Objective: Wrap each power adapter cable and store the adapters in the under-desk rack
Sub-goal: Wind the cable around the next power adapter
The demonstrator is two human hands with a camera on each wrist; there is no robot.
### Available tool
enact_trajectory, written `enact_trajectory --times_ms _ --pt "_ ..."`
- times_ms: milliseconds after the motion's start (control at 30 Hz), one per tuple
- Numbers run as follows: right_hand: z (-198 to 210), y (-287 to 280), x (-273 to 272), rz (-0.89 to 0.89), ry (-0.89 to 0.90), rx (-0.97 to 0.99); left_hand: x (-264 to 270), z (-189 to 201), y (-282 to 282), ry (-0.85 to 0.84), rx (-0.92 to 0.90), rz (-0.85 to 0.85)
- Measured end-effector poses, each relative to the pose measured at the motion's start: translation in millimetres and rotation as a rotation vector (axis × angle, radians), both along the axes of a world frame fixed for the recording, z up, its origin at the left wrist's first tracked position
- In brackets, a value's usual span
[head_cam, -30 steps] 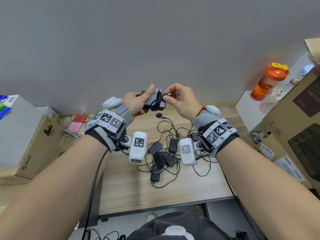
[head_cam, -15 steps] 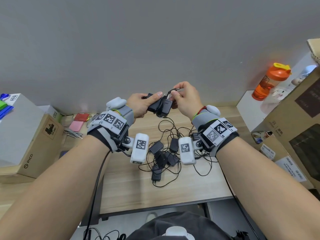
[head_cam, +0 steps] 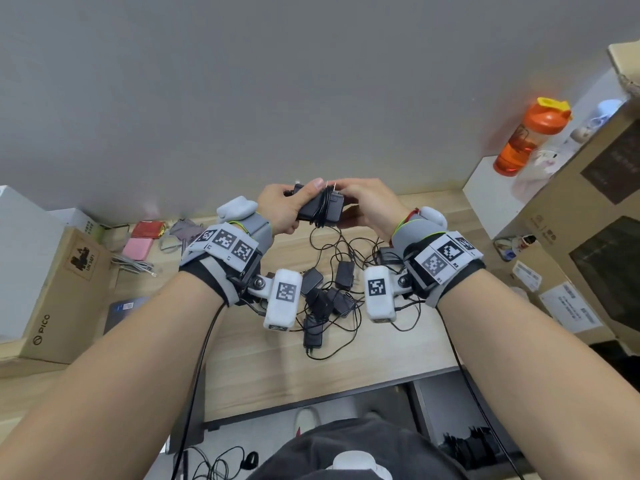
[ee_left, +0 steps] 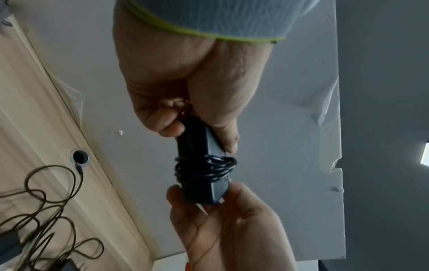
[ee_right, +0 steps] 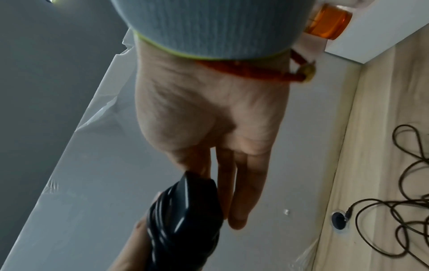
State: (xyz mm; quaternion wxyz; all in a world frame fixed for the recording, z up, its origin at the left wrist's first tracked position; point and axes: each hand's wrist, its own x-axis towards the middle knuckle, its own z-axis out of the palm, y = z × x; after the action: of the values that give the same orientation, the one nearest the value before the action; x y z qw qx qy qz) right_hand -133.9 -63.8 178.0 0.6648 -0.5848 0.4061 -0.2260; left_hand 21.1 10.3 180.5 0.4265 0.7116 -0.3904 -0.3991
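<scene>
Both hands are raised above the wooden desk (head_cam: 242,358), sharing one black power adapter (head_cam: 320,207). My left hand (head_cam: 285,209) grips one end of the adapter (ee_left: 199,144), thumb on top and fingers curled beneath. Several turns of its thin black cable (ee_left: 204,168) are wound round the middle. My right hand (head_cam: 367,209) holds the other end between thumb and fingers (ee_left: 220,216), by the metal prongs. In the right wrist view the adapter (ee_right: 185,210) is blurred. A loose strand hangs down to a tangled pile of adapters (head_cam: 325,299) on the desk.
A grey wall stands close behind the desk. Cardboard boxes (head_cam: 588,209) and an orange bottle (head_cam: 530,140) crowd the right side. A Pico box (head_cam: 59,292) and small pink items sit at the left. A cable hole (ee_left: 79,157) lies near the desk's back edge.
The right hand has carried the cable round the adapter and come back to its prong end. The adapter has turned in the left hand's grip, and less loose cable hangs.
</scene>
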Motion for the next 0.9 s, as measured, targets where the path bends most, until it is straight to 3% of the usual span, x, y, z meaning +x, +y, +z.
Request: enact_trajectory --times_ms 100,200,333,500,733,900 --pt "-6 13 -5 -0.019 -0.044 0.146 -10 -11 -3 0.014 0.020 0.005" --pt "-27 22 -18 -0.035 -0.014 0.107 -25 -29 -10 0.069 0.037 -0.034" --pt "-48 28 -46 -0.210 -0.029 0.110 -54 -52 -20 0.211 0.087 -0.098" --pt "-73 38 -96 -0.389 0.095 0.123 -92 -86 -25 0.251 0.178 -0.233" --pt "-98 47 -149 -0.403 0.089 0.132 -140 -97 -12 0.332 0.202 -0.276" --pt "-112 42 -179 -0.382 0.104 0.191 -170 -92 -5 0.235 0.234 -0.300"
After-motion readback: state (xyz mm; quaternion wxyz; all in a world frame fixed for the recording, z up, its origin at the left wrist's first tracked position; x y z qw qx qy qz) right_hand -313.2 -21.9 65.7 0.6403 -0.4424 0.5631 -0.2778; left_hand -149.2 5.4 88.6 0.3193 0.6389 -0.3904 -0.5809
